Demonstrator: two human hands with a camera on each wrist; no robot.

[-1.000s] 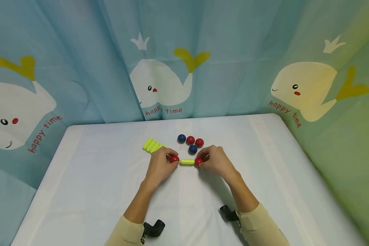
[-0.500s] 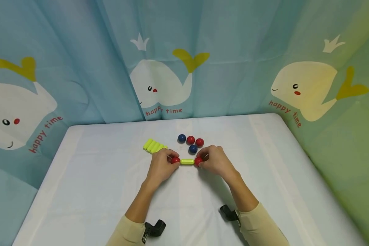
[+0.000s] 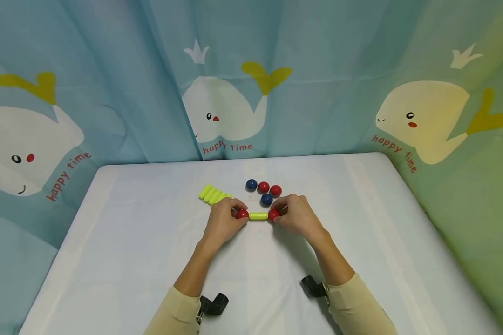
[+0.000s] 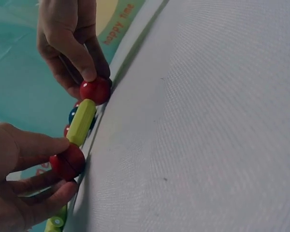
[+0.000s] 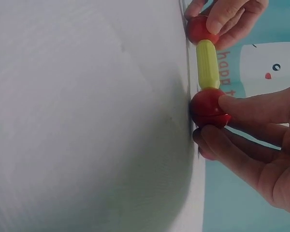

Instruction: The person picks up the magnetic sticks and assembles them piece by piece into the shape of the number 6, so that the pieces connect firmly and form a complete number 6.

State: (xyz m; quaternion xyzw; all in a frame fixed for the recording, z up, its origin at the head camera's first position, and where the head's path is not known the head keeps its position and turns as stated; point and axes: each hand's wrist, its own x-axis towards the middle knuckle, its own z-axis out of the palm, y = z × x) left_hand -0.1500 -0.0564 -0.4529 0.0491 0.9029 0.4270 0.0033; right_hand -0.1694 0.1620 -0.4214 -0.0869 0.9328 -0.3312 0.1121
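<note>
My left hand (image 3: 223,222) pinches a red ball (image 4: 68,162) between thumb and fingers. A second red ball (image 5: 208,107) is pinched by my right hand (image 3: 296,217). Between the two balls lies a yellow-green ribbed stick (image 3: 258,216), its ends touching both of them in the wrist views, so the three form one straight row just at the tabletop. Behind the left hand lie several more yellow-green sticks (image 3: 211,194) side by side, partly covered by its fingers.
Beyond the hands sit two blue balls (image 3: 251,185) and two red balls (image 3: 275,190), grouped close together. A white cloth covers the table (image 3: 142,242). A blue-green curtain (image 3: 318,102) with printed whales hangs along its back and sides.
My left hand has brought its red ball rightward against the stick's left end, closing the small gap. The right hand stays on its ball. The head view has shifted slightly.
</note>
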